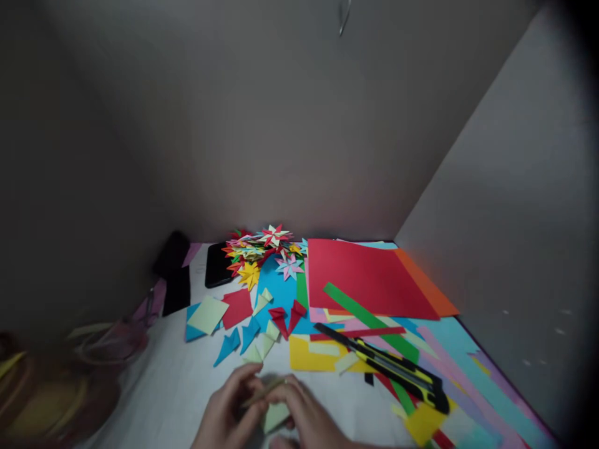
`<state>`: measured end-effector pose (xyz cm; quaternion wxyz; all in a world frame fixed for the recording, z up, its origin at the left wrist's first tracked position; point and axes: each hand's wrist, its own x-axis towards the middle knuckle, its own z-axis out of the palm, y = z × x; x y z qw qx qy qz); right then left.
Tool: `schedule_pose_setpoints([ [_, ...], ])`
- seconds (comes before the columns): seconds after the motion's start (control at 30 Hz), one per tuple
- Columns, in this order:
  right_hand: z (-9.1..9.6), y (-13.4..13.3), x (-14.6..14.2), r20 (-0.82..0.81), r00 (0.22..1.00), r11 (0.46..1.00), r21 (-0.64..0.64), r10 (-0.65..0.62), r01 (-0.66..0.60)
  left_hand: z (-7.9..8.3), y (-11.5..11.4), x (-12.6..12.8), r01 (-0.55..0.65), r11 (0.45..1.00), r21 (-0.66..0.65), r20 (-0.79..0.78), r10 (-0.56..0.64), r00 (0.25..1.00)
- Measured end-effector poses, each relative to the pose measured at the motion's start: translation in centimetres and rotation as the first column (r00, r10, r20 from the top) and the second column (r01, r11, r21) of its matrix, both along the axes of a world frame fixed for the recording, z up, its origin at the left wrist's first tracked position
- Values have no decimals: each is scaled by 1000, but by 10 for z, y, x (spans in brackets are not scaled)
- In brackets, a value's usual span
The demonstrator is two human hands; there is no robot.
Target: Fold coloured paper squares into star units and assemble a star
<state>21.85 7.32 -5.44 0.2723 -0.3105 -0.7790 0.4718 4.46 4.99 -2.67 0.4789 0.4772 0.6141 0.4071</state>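
At the bottom of the view, my left hand (229,408) and my right hand (306,415) meet over a small pale green paper piece (274,413). Both pinch it between fingertips just above the white tabletop (173,386). Folded paper units in blue, red and pale green (262,327) lie just beyond my hands. A pile of finished paper stars (259,249) sits further back.
A yellow-and-black utility knife (397,371) lies to the right on coloured strips. A large red sheet (365,277) covers orange and other sheets at the right. A black phone (218,265) and a dark case (175,274) lie at the back left. Walls enclose three sides.
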Motion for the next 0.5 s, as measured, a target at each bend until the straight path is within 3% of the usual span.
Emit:
schedule_pose_setpoints([
  [0.13,11,-7,-6,-9,989,987,65,-149,149,5,6,3,-67,995,69,42,64,997],
  [0.3,14,-14,-5,-1,986,969,182,-170,167,7,4,8,-50,981,187,-4,52,999],
  [0.37,12,-12,-7,-45,978,939,274,-204,208,6,1,9,-67,971,231,-48,80,996],
  [0.5,9,-12,-11,-80,959,845,457,-272,278,3,-8,11,-172,940,296,9,177,984],
])
